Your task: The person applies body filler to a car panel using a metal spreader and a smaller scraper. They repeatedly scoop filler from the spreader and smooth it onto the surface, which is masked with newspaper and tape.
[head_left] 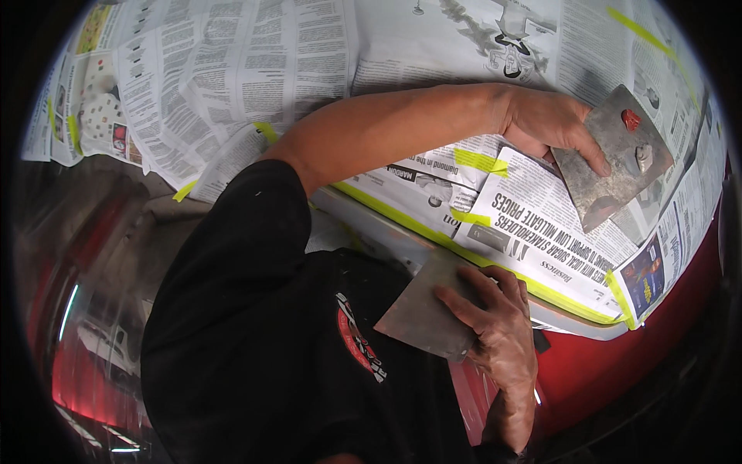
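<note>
Right hand (pixel 502 329) gripped a plain metal plate (pixel 425 309); left hand (pixel 553 124) gripped a daubed plate (pixel 630 174).

Nearest, a black shirt (pixel 232 325) bore a lettered red-and-white emblem (pixel 357 336). The plain plate was in front of it, the right hand's fingers spread across its face. Farther out, the left thumb pressed the daubed plate, which carried a red dab (pixel 631 120) and a grey dab (pixel 643 158), over newspaper (pixel 270 54) printed with columns and a bold, legible headline (pixel 541 224), held by yellow tape (pixel 481 160).

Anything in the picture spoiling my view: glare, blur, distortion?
Head view: white streaks glare off the glossy red surface at lower left; edges bow toward the blackened rim; newspaper print mid-frame and the dabbed metal plate look reasonably sharp.
</note>
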`<state>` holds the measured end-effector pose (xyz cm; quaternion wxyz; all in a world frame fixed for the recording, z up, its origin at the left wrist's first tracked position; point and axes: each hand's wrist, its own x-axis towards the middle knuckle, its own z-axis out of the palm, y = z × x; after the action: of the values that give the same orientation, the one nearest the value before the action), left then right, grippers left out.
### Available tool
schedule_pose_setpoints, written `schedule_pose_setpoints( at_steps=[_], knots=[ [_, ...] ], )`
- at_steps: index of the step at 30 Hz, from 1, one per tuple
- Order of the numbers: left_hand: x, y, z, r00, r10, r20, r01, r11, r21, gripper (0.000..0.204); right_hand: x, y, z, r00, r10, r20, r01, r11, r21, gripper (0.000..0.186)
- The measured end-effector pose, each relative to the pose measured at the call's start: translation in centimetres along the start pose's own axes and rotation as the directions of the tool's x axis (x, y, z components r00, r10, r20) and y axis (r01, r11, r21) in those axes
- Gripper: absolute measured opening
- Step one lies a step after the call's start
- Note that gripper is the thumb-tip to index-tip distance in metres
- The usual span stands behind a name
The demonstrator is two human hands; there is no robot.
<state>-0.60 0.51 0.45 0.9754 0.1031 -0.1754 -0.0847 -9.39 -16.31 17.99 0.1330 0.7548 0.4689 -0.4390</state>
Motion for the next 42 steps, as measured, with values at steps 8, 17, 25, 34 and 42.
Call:
schedule_pose_setpoints(
  at_steps=[8, 17, 25, 34, 42],
  knots=[
    [0.0, 0.2, 0.3, 0.999, -0.030, -0.036, 0.032, 0.999, 0.040, 0.035, -2.4, 1.3, -0.6, 0.997, 0.074, -0.037, -0.074, 0.997, -0.008, 0.073],
    [-0.2, 0.3, 0.2, 0.996, -0.052, -0.070, 0.057, 0.996, 0.069, 0.036, -5.5, 2.5, -1.3, 0.980, 0.181, -0.077, -0.184, 0.983, -0.023, 0.070],
    [-0.4, 0.4, 0.4, 0.996, -0.041, -0.078, 0.047, 0.995, 0.084, 0.035, -12.2, 3.6, 0.2, 0.800, 0.460, -0.385, -0.413, 0.888, 0.204, 0.048],
    [-0.2, 0.3, 0.6, 0.989, 0.002, -0.150, 0.019, 0.991, 0.135, 0.037, -8.0, -0.8, 7.8, 0.638, 0.428, -0.640, -0.457, 0.879, 0.133, 0.060],
    [1.0, -0.6, 0.9, 0.984, 0.058, -0.166, -0.008, 0.958, 0.287, 0.043, -4.8, -3.2, 10.7, 0.703, 0.304, -0.643, -0.494, 0.859, -0.133, 0.051]
  ],
)
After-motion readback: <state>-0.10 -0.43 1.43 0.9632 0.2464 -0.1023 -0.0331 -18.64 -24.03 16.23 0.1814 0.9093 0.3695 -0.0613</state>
